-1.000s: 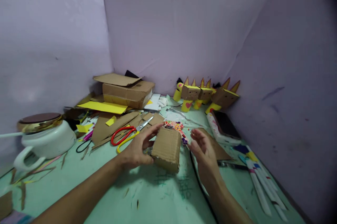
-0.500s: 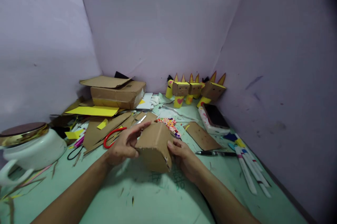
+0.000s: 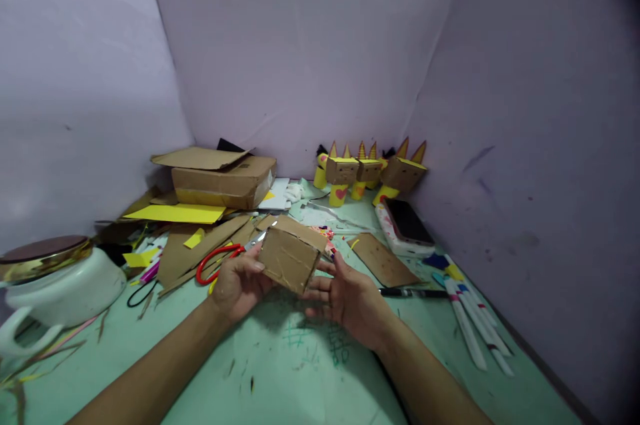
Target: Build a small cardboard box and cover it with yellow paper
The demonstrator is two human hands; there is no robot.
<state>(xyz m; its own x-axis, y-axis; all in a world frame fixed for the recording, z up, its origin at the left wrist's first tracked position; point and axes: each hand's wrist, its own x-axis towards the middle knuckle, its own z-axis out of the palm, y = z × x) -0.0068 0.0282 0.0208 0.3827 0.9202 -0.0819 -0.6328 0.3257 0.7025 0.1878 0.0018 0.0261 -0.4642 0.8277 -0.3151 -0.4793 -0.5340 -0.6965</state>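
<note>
A small brown cardboard box (image 3: 290, 260) was held up over the middle of the green desk (image 3: 280, 385), tilted so that one four-sided face turned toward the wearer. That face was plain brown, with a few raised, slanting creases across it and a rough, darker rim along its edges; its corners were slightly uneven. The grip of the left hand (image 3: 240, 288) was closed on the box's left side, thumb laid on the face and fingers underneath. The right hand (image 3: 353, 295) was open, palm toward the box and fingers spread by its right edge; whether the fingertips touched it could not be told.

Scissors (image 3: 239, 250) with red and yellow handles lay just beyond the left hand, the blades reaching toward the box. Past the right hand, toward the desk's right edge, lay a flat cardboard piece (image 3: 385, 262), a dark pen (image 3: 420, 293) and white markers (image 3: 465, 325). Yellow figures with cardboard heads (image 3: 343, 172) stood near the far right corner.
</note>
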